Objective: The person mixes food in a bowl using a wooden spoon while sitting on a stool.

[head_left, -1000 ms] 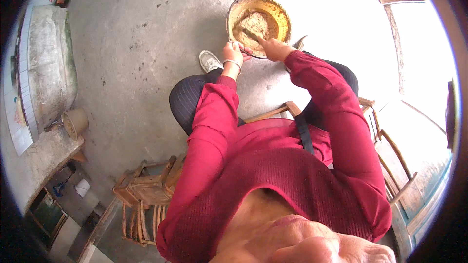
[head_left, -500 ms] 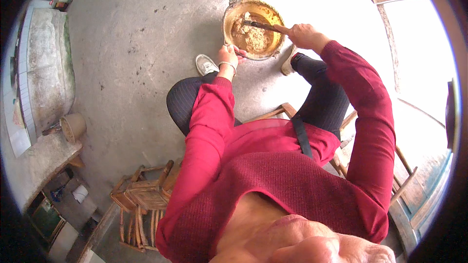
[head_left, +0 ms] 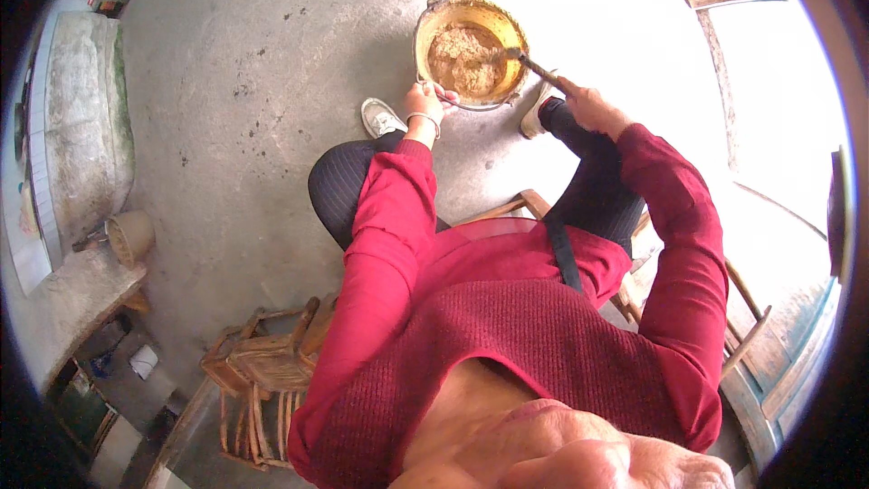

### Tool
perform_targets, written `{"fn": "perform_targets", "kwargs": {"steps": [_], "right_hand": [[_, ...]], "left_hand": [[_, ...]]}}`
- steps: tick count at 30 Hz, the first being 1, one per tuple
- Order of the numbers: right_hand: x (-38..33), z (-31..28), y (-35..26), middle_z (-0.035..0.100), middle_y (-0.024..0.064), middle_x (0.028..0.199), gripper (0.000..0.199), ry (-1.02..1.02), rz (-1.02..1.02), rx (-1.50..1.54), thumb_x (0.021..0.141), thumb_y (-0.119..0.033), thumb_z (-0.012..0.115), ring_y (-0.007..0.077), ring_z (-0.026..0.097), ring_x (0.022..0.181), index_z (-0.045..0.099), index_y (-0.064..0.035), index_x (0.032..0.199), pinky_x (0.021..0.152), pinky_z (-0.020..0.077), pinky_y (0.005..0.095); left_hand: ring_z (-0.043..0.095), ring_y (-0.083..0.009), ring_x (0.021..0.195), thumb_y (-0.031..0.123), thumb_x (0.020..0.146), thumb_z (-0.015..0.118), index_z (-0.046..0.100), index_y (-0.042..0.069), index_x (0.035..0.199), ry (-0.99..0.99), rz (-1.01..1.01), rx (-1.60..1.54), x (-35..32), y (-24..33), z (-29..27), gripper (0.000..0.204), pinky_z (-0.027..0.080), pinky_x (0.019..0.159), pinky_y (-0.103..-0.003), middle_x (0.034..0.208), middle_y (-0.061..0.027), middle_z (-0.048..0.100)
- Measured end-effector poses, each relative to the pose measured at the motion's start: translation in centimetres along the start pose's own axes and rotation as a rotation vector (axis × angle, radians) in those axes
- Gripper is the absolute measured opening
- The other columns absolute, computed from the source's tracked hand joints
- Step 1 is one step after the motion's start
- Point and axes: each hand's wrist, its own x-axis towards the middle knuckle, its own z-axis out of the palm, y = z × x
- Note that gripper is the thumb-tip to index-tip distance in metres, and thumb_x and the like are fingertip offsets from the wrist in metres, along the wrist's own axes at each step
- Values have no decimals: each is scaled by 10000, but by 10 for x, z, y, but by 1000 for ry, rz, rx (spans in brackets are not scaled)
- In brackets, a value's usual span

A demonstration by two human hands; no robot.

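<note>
A yellow bucket (head_left: 519, 32) stands on the floor in front of my feet, holding a lumpy, wet brown mash (head_left: 457, 41). My left hand (head_left: 429, 100) is closed on the near left edge of the bucket; I cannot tell whether it grips the rim or the wire handle there. In my right hand (head_left: 593, 110) is the wooden handle of a dark-headed tool (head_left: 538, 66), closed in the fist. The tool slants over the bucket's right rim, and its head is at the mash's right side, partly smeared, so its exact kind is unclear.
White shoes (head_left: 381, 118) flank the bucket closely. Behind me on the left is a small wooden chair (head_left: 272, 364). A brown pot (head_left: 129, 237) sits on a ledge at the far left. Part of a wooden seat (head_left: 534, 203) shows beneath me.
My right hand has drawn back toward me and to the right, pulling the tool's head from the middle of the mash to the right side. The left hand stays on the bucket.
</note>
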Motion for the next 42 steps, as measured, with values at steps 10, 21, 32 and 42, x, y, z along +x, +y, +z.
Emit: {"fn": "perform_targets", "kwargs": {"steps": [10,21,32,42], "right_hand": [[48,0,-45,566,238,775,484,85,-24,-79,808,-88,402,353,579,727,292,-149,1275,603,456,446],[46,26,29,585,191,740,461,172,-135,-174,822,-115,415,345,583,673,282,-115,1263,567,460,424],[13,7,-6,558,231,809,410,180,-62,-70,792,-38,364,369,575,712,340,-40,1201,599,478,391],[-62,29,-33,553,279,834,464,-32,173,147,831,-141,409,414,546,796,260,-61,1263,681,434,443]], "left_hand": [[591,-224,544,165,897,253,404,52,768,-3,84,23,0,1,4,228,487,449,-317,638,-149,584],[583,-193,538,168,897,252,414,51,771,-18,90,23,-9,5,10,237,468,428,-289,643,-134,581],[570,-199,496,162,885,282,420,52,730,-23,104,-25,-4,7,15,234,475,418,-310,593,-128,562],[554,-219,474,145,858,324,437,42,671,-23,103,-108,-8,9,22,241,460,397,-329,555,-118,533]]}}
